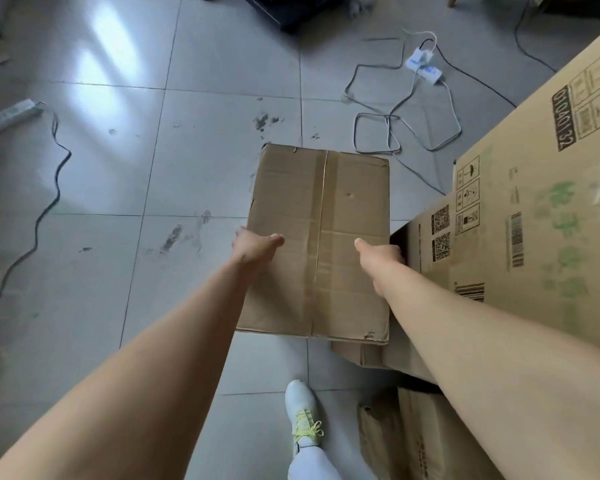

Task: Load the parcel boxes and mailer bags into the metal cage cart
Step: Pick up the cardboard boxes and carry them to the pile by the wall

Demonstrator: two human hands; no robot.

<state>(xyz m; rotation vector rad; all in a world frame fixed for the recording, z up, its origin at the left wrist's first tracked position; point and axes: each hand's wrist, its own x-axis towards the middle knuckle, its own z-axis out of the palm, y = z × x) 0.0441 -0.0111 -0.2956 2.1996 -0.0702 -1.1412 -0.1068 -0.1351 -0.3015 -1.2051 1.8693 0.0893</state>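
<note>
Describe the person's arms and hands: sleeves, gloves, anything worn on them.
The left hand and right hand wear no gloves, and no watch, bracelet or ring shows on their visible parts. Both arms are bare as far up as the frame reaches, with no sleeve edge in view.

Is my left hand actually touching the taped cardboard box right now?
Touching. The head view shows the left hand gripping the left edge of the taped cardboard box, thumb lying on its top.
</note>
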